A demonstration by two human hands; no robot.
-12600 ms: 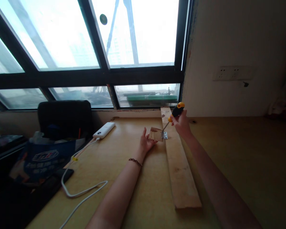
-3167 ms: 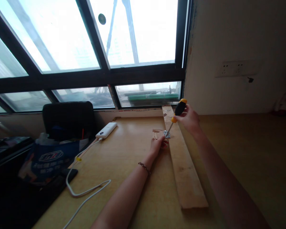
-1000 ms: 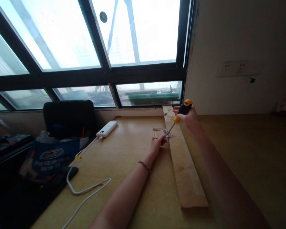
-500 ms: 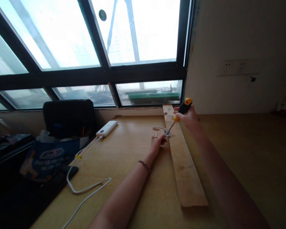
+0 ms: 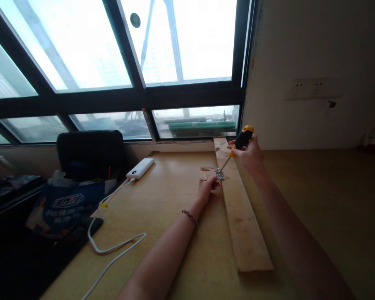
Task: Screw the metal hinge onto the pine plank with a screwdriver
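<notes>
A long wooden board (image 5: pixel 245 221) lies on the wooden table, its far end near the window. On its left edge sits a small metal hinge (image 5: pixel 219 174), beside a small wooden piece (image 5: pixel 206 169). My left hand (image 5: pixel 208 186) is closed at the hinge's near side, fingers curled; what it pinches is too small to make out. My right hand (image 5: pixel 248 153) grips a yellow and black screwdriver (image 5: pixel 243 136) above the board. The screwdriver is tilted, and its shaft reaches down to the hinge.
A white power bank (image 5: pixel 140 168) with a white cable (image 5: pixel 112 252) lies on the table's left part. Left of the table are a black chair (image 5: pixel 90 154) and a blue bag (image 5: pixel 65 208). A window (image 5: pixel 187 96) and a wall with sockets (image 5: pixel 312 88) stand behind.
The screwdriver's handle and my right hand have shifted slightly to the right. My left hand has stayed at the hinge.
</notes>
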